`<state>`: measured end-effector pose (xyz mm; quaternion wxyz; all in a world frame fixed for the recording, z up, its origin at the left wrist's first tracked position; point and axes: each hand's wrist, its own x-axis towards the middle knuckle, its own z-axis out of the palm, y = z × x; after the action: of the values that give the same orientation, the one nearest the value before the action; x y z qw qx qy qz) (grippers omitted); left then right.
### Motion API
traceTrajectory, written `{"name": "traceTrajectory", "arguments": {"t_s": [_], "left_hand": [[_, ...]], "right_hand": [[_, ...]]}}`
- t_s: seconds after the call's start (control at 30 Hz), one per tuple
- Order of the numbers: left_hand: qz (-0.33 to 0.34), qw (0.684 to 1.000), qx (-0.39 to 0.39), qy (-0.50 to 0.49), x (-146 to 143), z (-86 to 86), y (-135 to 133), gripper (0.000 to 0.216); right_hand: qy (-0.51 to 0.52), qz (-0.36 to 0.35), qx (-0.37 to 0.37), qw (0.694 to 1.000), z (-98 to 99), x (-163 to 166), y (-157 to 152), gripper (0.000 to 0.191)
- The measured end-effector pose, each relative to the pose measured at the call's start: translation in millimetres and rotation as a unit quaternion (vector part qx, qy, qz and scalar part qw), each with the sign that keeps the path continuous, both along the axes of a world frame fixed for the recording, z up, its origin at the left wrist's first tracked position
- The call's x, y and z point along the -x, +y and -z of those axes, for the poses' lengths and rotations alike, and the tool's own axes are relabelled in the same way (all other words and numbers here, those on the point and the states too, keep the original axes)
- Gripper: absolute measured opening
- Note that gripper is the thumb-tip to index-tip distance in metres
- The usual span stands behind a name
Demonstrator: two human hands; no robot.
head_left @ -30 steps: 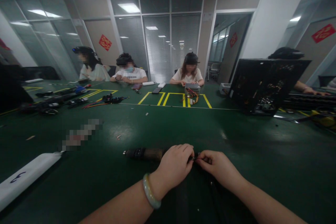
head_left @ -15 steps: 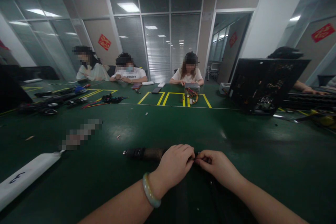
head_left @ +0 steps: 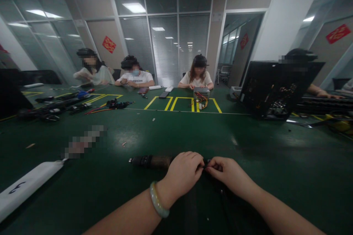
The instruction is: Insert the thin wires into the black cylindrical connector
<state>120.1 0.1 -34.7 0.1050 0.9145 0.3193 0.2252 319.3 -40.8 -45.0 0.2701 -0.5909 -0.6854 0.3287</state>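
Note:
A dark, tube-shaped electric screwdriver (head_left: 158, 161) lies on the green table (head_left: 132, 198), its metal tip pointing left. My left hand (head_left: 184, 170) is closed over the tool's right part, with a pale green bangle (head_left: 158, 200) on the wrist. Just right of it, my right hand (head_left: 227, 172) pinches thumb and forefinger together at the tool's right end. Whatever sits between those fingertips is too small and dark to make out. A dark cord (head_left: 222, 192) runs down the table below the right hand.
On the left lies a white power strip (head_left: 30, 187) beside a pixelated patch. Dark cable bundles (head_left: 116, 103) lie farther back. A black computer case (head_left: 278, 90) stands at the right. Across the table, a person (head_left: 196, 75) sits behind a power supply (head_left: 202, 91); other people sit nearby.
Both my hands stay nearly still at the screwdriver's right end. At the far left, a seated person's arm has shifted.

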Motion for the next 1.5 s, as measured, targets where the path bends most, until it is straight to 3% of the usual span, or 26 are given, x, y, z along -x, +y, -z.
{"name": "traceTrajectory", "arguments": {"t_s": [0.6, 0.87, 1.27, 1.5], "left_hand": [[0.015, 1.0, -0.011, 0.012, -1.0, 0.5, 1.0, 0.009], [-0.021, 0.999, 0.002, 0.029, -0.4, -2.8, -1.8, 0.014], [0.001, 1.0, -0.017, 0.02, -0.6, 0.3, -0.6, 0.008], [-0.016, 1.0, 0.008, -0.006, 0.5, -2.2, -3.3, 0.019]], "right_hand": [[0.007, -0.01, -0.026, 1.0, -5.4, 6.6, -2.9, 0.015], [0.005, -0.009, -0.012, 1.0, -3.3, 4.3, -2.6, 0.011], [0.009, -0.008, -0.027, 1.0, -1.4, 4.0, -1.5, 0.01], [0.013, -0.009, -0.023, 1.0, -1.9, 3.5, -2.3, 0.011]]}}
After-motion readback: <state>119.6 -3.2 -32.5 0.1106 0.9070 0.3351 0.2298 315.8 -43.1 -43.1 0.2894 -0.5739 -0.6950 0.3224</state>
